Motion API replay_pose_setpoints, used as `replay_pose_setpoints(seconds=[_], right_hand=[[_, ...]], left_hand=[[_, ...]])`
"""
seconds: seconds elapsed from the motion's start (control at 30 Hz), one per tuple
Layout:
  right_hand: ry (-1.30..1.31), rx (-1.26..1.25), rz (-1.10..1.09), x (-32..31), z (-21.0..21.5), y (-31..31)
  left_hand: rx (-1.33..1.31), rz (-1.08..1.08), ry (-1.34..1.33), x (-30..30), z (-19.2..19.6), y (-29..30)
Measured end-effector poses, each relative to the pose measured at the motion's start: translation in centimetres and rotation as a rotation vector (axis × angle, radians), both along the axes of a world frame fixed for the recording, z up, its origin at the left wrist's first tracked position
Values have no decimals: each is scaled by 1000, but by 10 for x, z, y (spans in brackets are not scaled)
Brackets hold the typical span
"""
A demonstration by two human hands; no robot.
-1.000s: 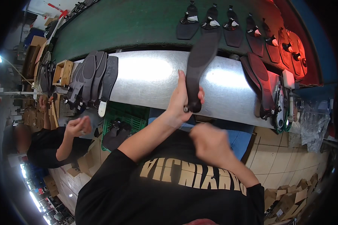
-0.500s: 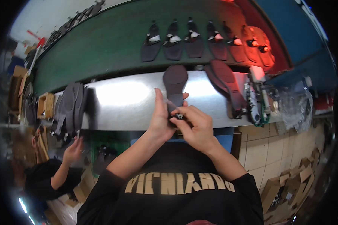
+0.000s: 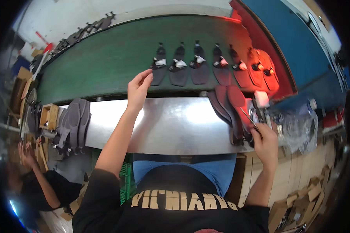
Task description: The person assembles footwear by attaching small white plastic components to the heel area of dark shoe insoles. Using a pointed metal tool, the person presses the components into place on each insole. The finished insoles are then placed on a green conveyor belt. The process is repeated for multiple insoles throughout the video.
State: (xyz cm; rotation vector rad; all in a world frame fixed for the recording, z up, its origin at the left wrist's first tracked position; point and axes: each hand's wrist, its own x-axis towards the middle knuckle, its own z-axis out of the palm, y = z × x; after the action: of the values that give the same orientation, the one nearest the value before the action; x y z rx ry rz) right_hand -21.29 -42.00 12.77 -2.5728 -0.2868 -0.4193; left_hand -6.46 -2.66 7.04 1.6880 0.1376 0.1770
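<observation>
My left hand (image 3: 139, 88) reaches over the far edge of the metal bench, its thumb and fingers slightly apart and nothing visible between them. Its fingertips are at the leftmost dark sandal (image 3: 158, 77) on the green belt; whether they touch it I cannot tell. My right hand (image 3: 265, 141) grips a thin rod-like tool (image 3: 246, 115), its tip pointing up and left. Below that tip lie several overlapping dark soles (image 3: 222, 101), straps down at the bench's front edge. Red light tints the rightmost sole (image 3: 236, 97).
The metal bench (image 3: 171, 126) runs before me. More sandals line the green belt (image 3: 105, 58), toward a red-lit opening. At left are stacked soles (image 3: 74, 116) and a wooden box (image 3: 48, 115). Clear plastic (image 3: 301, 128) hangs at right. Another person's hand (image 3: 27, 155) is at far left.
My hands have parted: the left moved up to the belt, the right went right with the thin tool. The sole they worked on has left the bench's middle; the right-hand group looks larger.
</observation>
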Motion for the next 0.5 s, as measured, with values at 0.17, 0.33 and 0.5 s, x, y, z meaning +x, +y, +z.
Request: replay_pose_setpoints(seconds=[0.17,0.33,0.5], right_hand=[[34,101,-118,-8,30,17],[-23,286,34,-8,26,61],[57,286,65,6,-49,119]], left_hand=[[570,209,-155,65,-32,52],[947,83,-241,88,-57,42],[956,141,-275,59,-59,23]])
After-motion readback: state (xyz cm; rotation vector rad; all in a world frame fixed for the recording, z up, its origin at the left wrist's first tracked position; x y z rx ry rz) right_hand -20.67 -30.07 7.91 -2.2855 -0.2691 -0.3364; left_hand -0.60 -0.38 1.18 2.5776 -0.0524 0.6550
